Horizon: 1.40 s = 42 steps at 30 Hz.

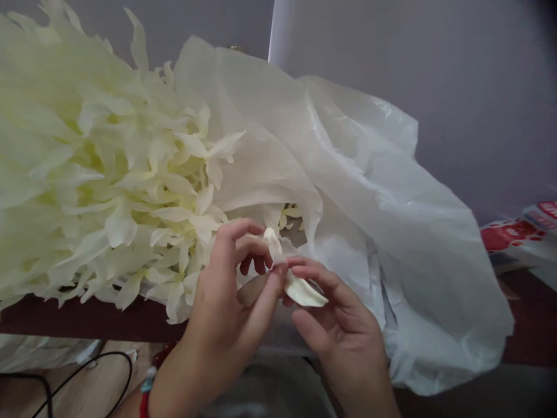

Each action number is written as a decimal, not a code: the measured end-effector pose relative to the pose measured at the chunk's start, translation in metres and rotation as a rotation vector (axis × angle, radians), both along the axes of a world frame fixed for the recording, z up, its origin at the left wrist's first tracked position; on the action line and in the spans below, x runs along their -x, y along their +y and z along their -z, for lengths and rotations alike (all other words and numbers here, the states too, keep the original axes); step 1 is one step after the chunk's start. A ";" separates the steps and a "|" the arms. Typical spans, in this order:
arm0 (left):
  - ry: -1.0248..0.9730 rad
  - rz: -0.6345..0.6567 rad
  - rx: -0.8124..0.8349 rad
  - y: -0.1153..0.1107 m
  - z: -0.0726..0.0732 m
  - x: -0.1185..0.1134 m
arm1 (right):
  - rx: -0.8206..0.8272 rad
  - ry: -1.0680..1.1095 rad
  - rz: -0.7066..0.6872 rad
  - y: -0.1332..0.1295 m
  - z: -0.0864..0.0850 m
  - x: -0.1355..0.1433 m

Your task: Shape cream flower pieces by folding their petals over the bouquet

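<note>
Between my two hands is a cream-white petalled flower [304, 292], one petal pointing up and another pointing down to the right. My left hand [232, 302] pinches it near its middle between thumb and fingers. The fingertips of my right hand [342, 325] close on the flower from the right, with the thumb held a little apart below the lower petal. A large heap of similar white and pale yellow flowers [161, 180] lies just left of my left hand. Whether the flower has a stem is hidden by my fingers.
A crumpled white translucent plastic bag [391, 215] spreads behind and right of my hands. A few small yellowish pieces [289, 216] show under its edge. A red and white printed package [513, 235] lies at far right. Black cables [111, 353] curve at lower left, below the dark red table edge [100, 321].
</note>
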<state>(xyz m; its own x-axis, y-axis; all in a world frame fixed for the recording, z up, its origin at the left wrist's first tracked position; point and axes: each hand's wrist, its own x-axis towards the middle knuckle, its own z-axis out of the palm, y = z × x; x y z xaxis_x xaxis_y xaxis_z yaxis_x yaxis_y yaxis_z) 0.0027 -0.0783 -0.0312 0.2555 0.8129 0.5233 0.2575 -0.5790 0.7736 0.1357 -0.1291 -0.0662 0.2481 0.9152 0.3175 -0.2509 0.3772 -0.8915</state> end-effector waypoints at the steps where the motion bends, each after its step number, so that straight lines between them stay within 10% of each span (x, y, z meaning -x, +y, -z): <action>1: 0.014 -0.015 -0.014 0.000 0.000 0.000 | 0.009 -0.010 0.034 0.001 0.000 0.002; 8: 0.192 0.069 -0.099 -0.002 -0.013 0.008 | 0.143 0.026 0.181 0.005 -0.002 0.004; 16: 0.015 0.207 0.186 0.009 -0.018 0.011 | 0.149 0.123 0.019 0.004 0.001 0.001; 31: -0.016 0.265 0.167 0.008 -0.016 0.016 | 0.030 0.006 0.051 -0.001 -0.003 0.000; 42: 0.159 0.090 -0.106 -0.006 -0.014 0.008 | -0.017 -0.270 0.226 -0.003 -0.007 0.002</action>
<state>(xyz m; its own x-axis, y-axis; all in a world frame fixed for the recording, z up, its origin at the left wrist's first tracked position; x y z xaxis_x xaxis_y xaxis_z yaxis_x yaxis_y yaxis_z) -0.0052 -0.0845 -0.0177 0.4105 0.7260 0.5517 0.3154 -0.6807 0.6612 0.1341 -0.1318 -0.0597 0.3485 0.8410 0.4138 0.0846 0.4115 -0.9075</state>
